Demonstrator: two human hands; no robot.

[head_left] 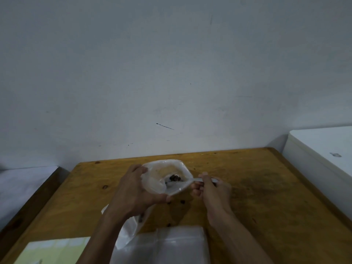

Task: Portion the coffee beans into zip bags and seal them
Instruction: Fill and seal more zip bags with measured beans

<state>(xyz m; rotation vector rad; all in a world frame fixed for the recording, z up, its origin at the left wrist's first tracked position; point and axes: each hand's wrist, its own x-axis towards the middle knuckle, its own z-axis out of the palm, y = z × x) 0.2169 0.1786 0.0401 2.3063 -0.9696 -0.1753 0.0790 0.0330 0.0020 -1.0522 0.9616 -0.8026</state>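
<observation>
My left hand point(133, 189) grips the rim of a clear plastic bag point(162, 169) and holds its mouth wide above the wooden table point(266, 197). Dark coffee beans point(174, 177) show inside the bag. My right hand point(211, 189) pinches the handle of a white spoon point(197, 180). The spoon's bowl reaches into the bag, down among the beans. A few loose beans point(182, 202) lie on the table under the bag. A stack of empty clear zip bags point(171, 244) lies at the near edge.
A yellowish sheet point(57, 250) lies at the near left corner. Another clear bag point(129, 231) lies under my left forearm. A white box point(323, 155) stands to the right of the table, a pale surface point(22, 185) to the left, and a wall behind.
</observation>
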